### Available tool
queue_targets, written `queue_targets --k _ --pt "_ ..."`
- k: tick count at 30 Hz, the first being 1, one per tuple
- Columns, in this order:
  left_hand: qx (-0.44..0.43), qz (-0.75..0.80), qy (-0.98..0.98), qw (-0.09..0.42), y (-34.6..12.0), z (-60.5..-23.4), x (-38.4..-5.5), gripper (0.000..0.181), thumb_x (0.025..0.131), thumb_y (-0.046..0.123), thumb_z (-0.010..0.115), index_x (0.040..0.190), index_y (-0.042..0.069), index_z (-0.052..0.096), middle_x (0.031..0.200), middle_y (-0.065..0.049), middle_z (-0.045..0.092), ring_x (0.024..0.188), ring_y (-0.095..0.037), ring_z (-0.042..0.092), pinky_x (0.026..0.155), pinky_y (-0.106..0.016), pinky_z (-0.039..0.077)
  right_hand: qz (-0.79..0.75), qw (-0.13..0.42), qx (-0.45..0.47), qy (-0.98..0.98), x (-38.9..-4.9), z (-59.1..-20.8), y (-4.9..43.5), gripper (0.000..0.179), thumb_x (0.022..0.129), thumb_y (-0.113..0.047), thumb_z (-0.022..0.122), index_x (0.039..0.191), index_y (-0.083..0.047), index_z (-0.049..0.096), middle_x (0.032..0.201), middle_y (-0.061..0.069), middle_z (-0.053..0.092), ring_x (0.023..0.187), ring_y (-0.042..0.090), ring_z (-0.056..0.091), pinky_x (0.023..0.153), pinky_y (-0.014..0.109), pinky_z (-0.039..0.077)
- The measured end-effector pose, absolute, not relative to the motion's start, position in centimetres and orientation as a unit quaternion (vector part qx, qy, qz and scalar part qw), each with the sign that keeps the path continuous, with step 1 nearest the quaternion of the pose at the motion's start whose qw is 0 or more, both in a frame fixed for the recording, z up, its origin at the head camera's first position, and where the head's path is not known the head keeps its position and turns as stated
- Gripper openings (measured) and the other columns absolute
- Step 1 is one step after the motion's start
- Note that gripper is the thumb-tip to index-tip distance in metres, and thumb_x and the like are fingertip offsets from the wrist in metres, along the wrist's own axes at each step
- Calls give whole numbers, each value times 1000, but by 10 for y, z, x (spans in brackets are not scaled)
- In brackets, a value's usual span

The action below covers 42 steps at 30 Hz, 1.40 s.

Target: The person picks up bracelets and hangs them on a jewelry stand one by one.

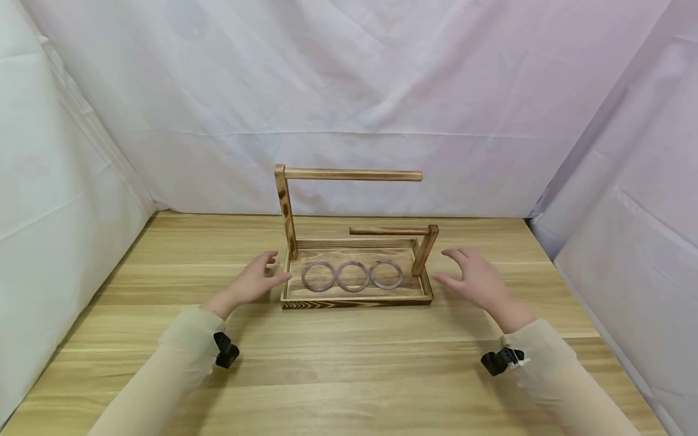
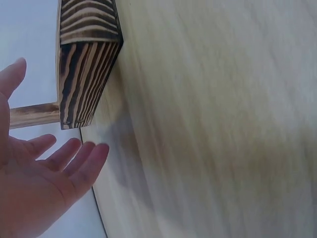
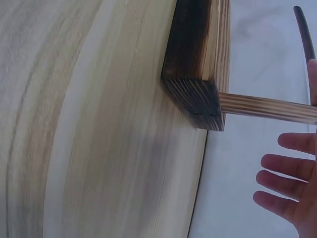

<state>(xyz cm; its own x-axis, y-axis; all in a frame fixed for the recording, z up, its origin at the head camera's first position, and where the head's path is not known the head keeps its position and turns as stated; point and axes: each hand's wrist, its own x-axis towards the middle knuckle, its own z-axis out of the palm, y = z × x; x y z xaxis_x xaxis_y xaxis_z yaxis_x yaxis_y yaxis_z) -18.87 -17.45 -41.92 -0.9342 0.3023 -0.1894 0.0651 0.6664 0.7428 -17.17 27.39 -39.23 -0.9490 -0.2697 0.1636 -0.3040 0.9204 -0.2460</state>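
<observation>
A wooden tray stand [image 1: 357, 302] with dark burnt grain rests on the table between my hands. Three pale purple bangles [image 1: 352, 277] lie in a row on its floor. From the tray's left end rises a tall post with a long bar [image 1: 354, 175]; a shorter post at the right carries a lower bar [image 1: 388, 231]. My left hand [image 1: 253, 280] is beside the tray's left end, fingers spread and holding nothing. Past the right end, my right hand [image 1: 473, 277] has its thumb and fingers apart, also holding nothing. The left wrist view shows a tray corner [image 2: 89, 64] just above the fingers.
The wood-grain table [image 1: 349, 369] extends in front of the stand and to both sides. White cloth [image 1: 349, 91] hangs behind the table and along its left and right sides. A small black camera sits on each wrist.
</observation>
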Motion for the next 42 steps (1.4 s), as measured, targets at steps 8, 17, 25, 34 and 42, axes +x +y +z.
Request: queue_targets --k 8,17,25,34,42 --pt "72 470 860 188 -174 -421 -189 74 94 28 55 146 -5 15 144 -31 30 130 -46 35 99 -52 44 140 62 162 -975 -163 -390 261 59 82 -48 65 121 -4 59 112 18 65 100 33 62 82 51 51" --pt "56 539 811 219 -173 -428 -189 69 96 22 52 146 -7 13 143 -34 27 125 -46 41 93 -42 51 132 81 195 -968 -160 -388 245 59 79 -48 68 118 -4 61 108 16 67 96 31 64 78 48 53" --pt "58 573 787 222 -175 -436 -187 64 96 11 49 145 -8 14 142 -34 27 126 -46 40 97 -42 49 132 70 215 -965 -161 -387 233 59 80 -48 68 118 -4 61 112 15 66 100 32 62 83 48 52" --pt "86 597 766 222 -175 -440 -184 61 93 0 48 144 -11 15 139 -37 30 127 -48 38 98 -39 48 143 55 231 -961 -165 -386 219 62 77 -45 72 122 -4 58 112 15 65 97 30 62 82 47 52" --pt "91 597 765 223 -175 -440 -183 61 93 0 48 144 -11 16 140 -37 30 130 -48 35 99 -40 47 145 33 236 -960 -173 -394 212 67 77 -46 72 128 -6 55 109 14 63 93 29 62 79 47 52"
